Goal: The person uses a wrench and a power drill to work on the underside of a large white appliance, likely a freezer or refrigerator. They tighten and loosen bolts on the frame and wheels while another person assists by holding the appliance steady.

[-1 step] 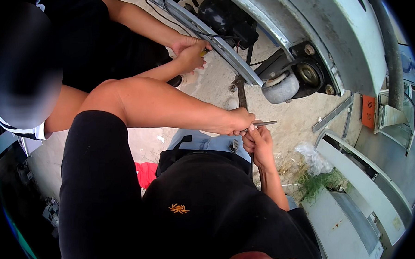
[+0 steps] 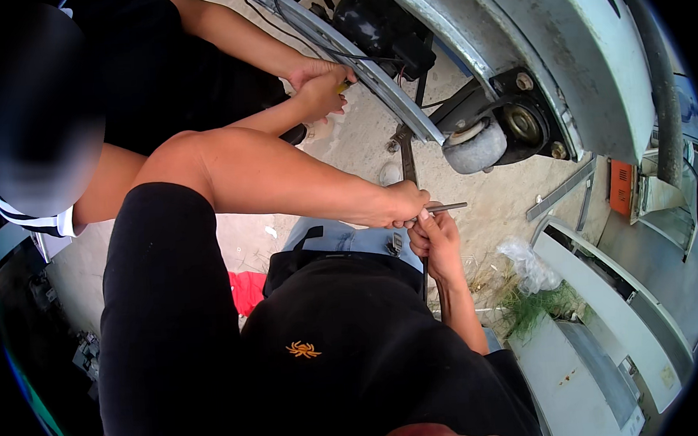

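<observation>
Though partly hidden by fingers, comprises foremost one slim grey metal rod (image 2: 451,207), lying nearly level at the meeting of two bare hands, with free end pointing right. Adds a left hand (image 2: 404,203), curled into a fist round the rod; a right hand (image 2: 441,245) just below, with fingers bent inward and thumb raised to the rod, contents of the curl impossible to tell. Includes a dark bar (image 2: 425,281) emerging beneath the right hand, near a black shirt (image 2: 353,311) with orange spider emblem (image 2: 302,350); beyond, a dark wrench-like tool (image 2: 408,165). Lists further, upper right, a grey caster wheel (image 2: 477,151) under a curved pale metal shell (image 2: 583,60); upper left, a co-worker's hands (image 2: 320,94) close together beside a grey metal rail (image 2: 386,93); at right, an orange box (image 2: 619,187), a crumpled clear plastic bag (image 2: 529,266) and green grass (image 2: 534,307).
</observation>
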The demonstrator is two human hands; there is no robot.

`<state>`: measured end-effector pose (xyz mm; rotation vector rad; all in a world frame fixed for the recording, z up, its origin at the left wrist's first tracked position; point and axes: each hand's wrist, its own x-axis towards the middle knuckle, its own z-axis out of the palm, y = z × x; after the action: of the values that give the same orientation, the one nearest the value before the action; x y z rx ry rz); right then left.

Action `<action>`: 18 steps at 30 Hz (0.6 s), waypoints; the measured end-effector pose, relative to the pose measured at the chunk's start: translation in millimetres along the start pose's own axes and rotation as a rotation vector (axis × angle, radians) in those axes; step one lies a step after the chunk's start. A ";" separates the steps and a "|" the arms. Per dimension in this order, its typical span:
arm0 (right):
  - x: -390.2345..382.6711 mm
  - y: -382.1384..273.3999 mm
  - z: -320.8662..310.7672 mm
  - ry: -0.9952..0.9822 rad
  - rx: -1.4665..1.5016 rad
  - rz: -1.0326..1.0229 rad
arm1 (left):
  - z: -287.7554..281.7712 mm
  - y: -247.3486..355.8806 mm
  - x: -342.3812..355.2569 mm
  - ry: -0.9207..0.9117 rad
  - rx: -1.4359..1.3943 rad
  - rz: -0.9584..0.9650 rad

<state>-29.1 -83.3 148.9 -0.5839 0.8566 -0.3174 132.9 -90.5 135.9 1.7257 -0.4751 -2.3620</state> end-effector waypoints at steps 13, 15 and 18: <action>7.2 -19.1 -2.8 -0.041 -0.099 0.103 | 2.1 0.2 -6.2 0.101 -0.118 0.063; 6.2 -22.1 -1.6 -0.028 -0.106 0.118 | 1.1 0.9 -5.3 0.081 -0.113 0.086; 7.6 -31.0 -0.3 -0.048 -0.142 0.158 | 1.0 -5.1 3.3 0.103 -0.136 0.144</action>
<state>-25.6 -112.0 162.7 -0.6488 0.8773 -0.0994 131.2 -86.7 131.5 1.6823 -0.3986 -2.1424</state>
